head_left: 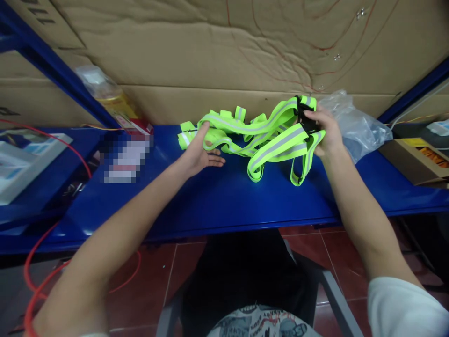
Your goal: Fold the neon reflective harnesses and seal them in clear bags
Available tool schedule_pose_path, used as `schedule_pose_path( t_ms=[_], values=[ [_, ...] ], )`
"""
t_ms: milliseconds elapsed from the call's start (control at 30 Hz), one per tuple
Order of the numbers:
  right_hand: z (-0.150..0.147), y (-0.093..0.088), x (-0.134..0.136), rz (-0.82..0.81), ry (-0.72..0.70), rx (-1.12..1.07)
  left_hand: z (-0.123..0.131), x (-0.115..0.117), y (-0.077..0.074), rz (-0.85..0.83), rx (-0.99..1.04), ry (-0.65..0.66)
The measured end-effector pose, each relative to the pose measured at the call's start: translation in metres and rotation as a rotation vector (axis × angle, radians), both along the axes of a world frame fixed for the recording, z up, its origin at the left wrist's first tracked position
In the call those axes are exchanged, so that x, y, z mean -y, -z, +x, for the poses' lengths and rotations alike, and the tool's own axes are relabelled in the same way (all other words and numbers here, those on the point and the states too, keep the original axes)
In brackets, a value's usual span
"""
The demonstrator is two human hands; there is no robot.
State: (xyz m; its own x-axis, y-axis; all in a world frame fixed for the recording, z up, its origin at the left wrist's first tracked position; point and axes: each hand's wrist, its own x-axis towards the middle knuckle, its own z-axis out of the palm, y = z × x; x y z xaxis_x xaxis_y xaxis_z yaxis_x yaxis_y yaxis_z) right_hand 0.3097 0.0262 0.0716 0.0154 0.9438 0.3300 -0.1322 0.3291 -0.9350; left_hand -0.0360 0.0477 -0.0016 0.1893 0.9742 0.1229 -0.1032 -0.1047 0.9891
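Note:
A tangle of neon-yellow reflective straps (pixel 277 114) with grey stripes, looking like a strap-style safety vest, spreads across the blue tabletop. My right hand (pixel 326 128) grips its right end, thumb over a black part (pixel 307 117) that may be a buckle; loops of strap hang below the hand. At the other end, my left hand (pixel 199 152) has its thumb against a strap and its lower fingers stretched apart beneath. Whether the index finger pinches any strap is hard to see. Some loops overlap and hide the straps behind them.
A clear plastic bag (pixel 361 124) lies right of my right hand, beside an open cardboard box (pixel 414 161). A bottle with yellow contents (pixel 117 103) leans at the back left. Red tubing (pixel 75 152) crosses the left side. Cardboard (pixel 175 56) lines the back.

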Motion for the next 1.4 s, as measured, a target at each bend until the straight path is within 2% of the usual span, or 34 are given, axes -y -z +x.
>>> schedule_pose_path(
  t_ms=[100, 167, 267, 367, 433, 500, 567, 633, 733, 800, 867, 933, 1000, 1033, 1067, 1133, 1300, 1333, 1400],
  values=[
    [0.000, 0.002, -0.003, -0.019, 0.024, -0.071, 0.004, 0.002, 0.001, -0.080, 0.085, 0.016],
    [0.000, 0.003, -0.004, -0.026, 0.029, -0.089, 0.006, 0.001, 0.004, 0.051, 0.100, -0.005],
    [-0.002, 0.004, -0.004, -0.039, 0.017, -0.073, 0.005, -0.001, 0.015, 0.286, -0.080, 0.077],
    [-0.007, 0.004, -0.002, -0.053, 0.010, -0.074, 0.006, -0.002, 0.027, 0.389, -0.300, 0.185],
    [-0.012, 0.003, -0.001, -0.051, 0.003, -0.093, 0.008, -0.002, 0.029, 0.442, -0.413, 0.181],
    [-0.014, 0.004, -0.001, -0.050, 0.001, -0.107, 0.011, -0.002, 0.026, 0.486, -0.516, 0.105],
    [-0.013, 0.004, -0.002, -0.045, 0.015, -0.100, 0.013, -0.004, 0.021, 0.489, -0.578, 0.021],
    [-0.009, 0.005, -0.005, -0.029, 0.038, -0.110, 0.011, -0.007, 0.015, 0.447, -0.539, -0.040],
    [0.001, 0.007, -0.011, -0.012, 0.060, -0.195, -0.001, -0.012, 0.002, 0.364, -0.302, -0.164],
    [0.007, 0.008, -0.015, -0.021, 0.059, -0.234, -0.013, -0.012, -0.012, 0.289, -0.106, -0.243],
    [0.012, 0.009, -0.018, -0.059, 0.047, -0.245, -0.025, -0.009, -0.029, 0.190, 0.022, -0.141],
    [0.015, 0.011, -0.020, -0.120, 0.028, -0.245, -0.036, -0.002, -0.047, 0.116, 0.075, 0.060],
    [0.018, 0.011, -0.021, -0.185, 0.007, -0.237, -0.042, 0.005, -0.059, 0.118, 0.079, 0.218],
    [0.019, 0.011, -0.022, -0.211, 0.002, -0.239, -0.043, 0.006, -0.061, 0.145, 0.074, 0.223],
    [0.021, 0.011, -0.022, -0.233, 0.002, -0.246, -0.044, 0.007, -0.062, 0.173, 0.053, 0.202],
    [0.023, 0.010, -0.021, -0.250, 0.020, -0.266, -0.045, 0.004, -0.057, 0.235, -0.021, 0.071],
    [0.018, 0.009, -0.017, -0.058, 0.092, -0.137, -0.054, -0.005, -0.042, 0.528, -0.424, -0.421],
    [0.015, 0.009, -0.016, -0.016, 0.104, -0.088, -0.056, -0.006, -0.041, 0.580, -0.458, -0.495],
    [0.009, 0.011, -0.015, 0.043, 0.141, -0.011, -0.057, -0.008, -0.042, 0.585, -0.380, -0.576]
  ],
)
